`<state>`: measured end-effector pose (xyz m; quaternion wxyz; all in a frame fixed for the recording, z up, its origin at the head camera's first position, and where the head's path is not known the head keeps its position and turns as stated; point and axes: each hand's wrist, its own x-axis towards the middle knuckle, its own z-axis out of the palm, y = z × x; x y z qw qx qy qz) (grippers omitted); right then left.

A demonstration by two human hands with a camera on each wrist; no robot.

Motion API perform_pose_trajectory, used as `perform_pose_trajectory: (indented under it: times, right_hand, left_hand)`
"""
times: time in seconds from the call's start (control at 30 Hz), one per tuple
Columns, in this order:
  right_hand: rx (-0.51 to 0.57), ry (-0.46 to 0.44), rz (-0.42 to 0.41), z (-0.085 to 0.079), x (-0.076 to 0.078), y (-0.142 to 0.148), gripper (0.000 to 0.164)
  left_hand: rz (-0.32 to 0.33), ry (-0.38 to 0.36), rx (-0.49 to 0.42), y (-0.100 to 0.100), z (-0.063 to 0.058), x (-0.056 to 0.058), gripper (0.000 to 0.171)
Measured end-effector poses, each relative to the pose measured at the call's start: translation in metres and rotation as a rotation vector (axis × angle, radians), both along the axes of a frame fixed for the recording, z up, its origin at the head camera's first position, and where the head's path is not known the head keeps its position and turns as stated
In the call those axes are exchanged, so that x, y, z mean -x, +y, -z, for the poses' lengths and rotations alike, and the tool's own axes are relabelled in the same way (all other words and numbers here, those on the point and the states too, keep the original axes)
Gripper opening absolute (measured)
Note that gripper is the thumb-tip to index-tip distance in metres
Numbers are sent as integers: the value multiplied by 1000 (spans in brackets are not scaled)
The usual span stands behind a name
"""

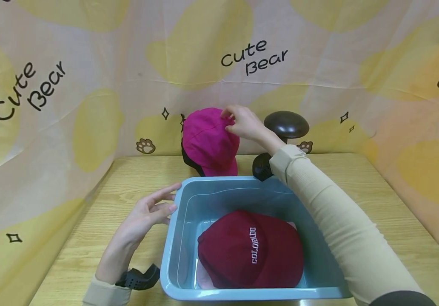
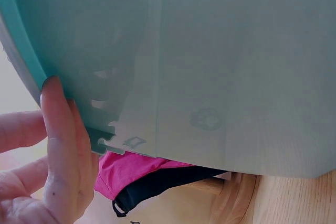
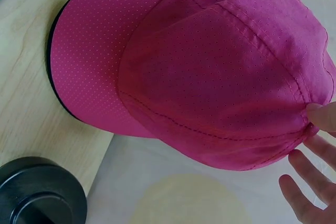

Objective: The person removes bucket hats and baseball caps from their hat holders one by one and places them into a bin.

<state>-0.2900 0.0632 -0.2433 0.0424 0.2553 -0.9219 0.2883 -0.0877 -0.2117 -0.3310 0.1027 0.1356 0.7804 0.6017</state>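
Pink cap point(image 1: 209, 138) was beyond the blue tub point(image 1: 242, 294), pinched atop its crown by my right hand point(image 1: 244, 123) — probably the easiest hold; my left hand point(image 1: 146, 216), fingers loosely straight, touched the tub's rim, perhaps for steadiness.

Includes two hands (one left hand point(image 1: 150, 211), one right hand point(image 1: 245, 123)), two caps (one pink cap point(image 1: 209, 142), one dark red cap point(image 1: 252, 250)), one blue tub point(image 1: 257, 293), one dark dome-topped stand point(image 1: 286, 124) and one wooden table point(image 1: 139, 178).

The head view looks forward and down; the left wrist view faces closely the tub point(image 1: 257, 294), the right wrist view the pink cap point(image 3: 210, 72), which all share.
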Motion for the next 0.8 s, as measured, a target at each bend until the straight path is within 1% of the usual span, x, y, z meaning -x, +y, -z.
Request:
perform_pose_trajectory:
  times: [0.17, 0.53, 0.8]
  right_hand:
    - [-27, -2, 15, 0, 1, -3, 27]
    - [-66, 31, 31, 0, 2, -5, 23]
    - [-81, 22, 34, 0, 0, -5, 19]
  left_hand:
    - [3, 4, -2, 0, 1, 1, 53]
    - [7, 2, -8, -2, 3, 3, 53]
    - [8, 2, -6, -2, 3, 5, 54]
